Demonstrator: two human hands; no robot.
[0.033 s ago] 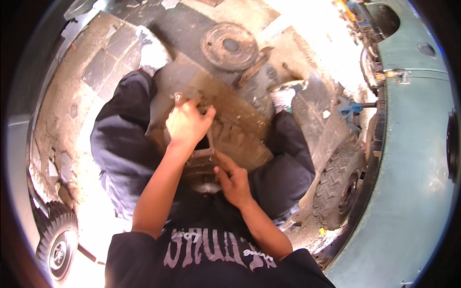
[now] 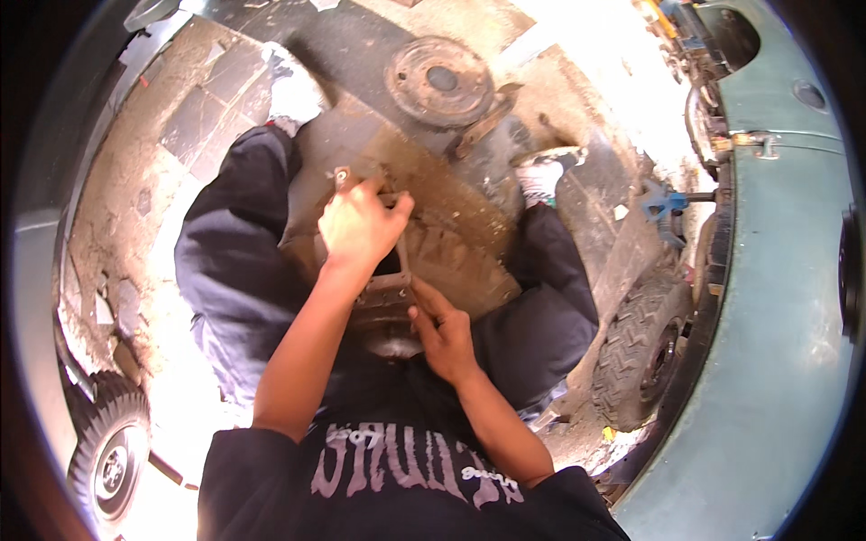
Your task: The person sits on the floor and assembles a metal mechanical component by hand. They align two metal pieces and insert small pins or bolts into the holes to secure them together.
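A heavy, brownish metal housing (image 2: 390, 282) lies between my legs, with a flange, bolt holes and a dark opening near its middle. It looks like a gearbox casing. My left hand (image 2: 359, 224) is closed over its far part, fingers curled down out of sight and thumb pointing right. An upright lug (image 2: 342, 175) with a hole sticks up just beyond those fingers. Lower down, my right hand (image 2: 445, 341) grips the housing's right side, its fingers along the edge and the thumb toward the rounded near end (image 2: 393, 343).
A stained board or sheet (image 2: 451, 212) lies under the work. Beyond it are a rusty round drum (image 2: 439, 81) and a curved metal piece (image 2: 487, 122). On the right stand a green vehicle body (image 2: 785, 270), a tyre (image 2: 636, 352) and a blue stand (image 2: 663, 203). Another wheel (image 2: 113, 460) is at lower left.
The whole view has shifted slightly, so most things sit a little farther right. Both hands keep their places on the housing.
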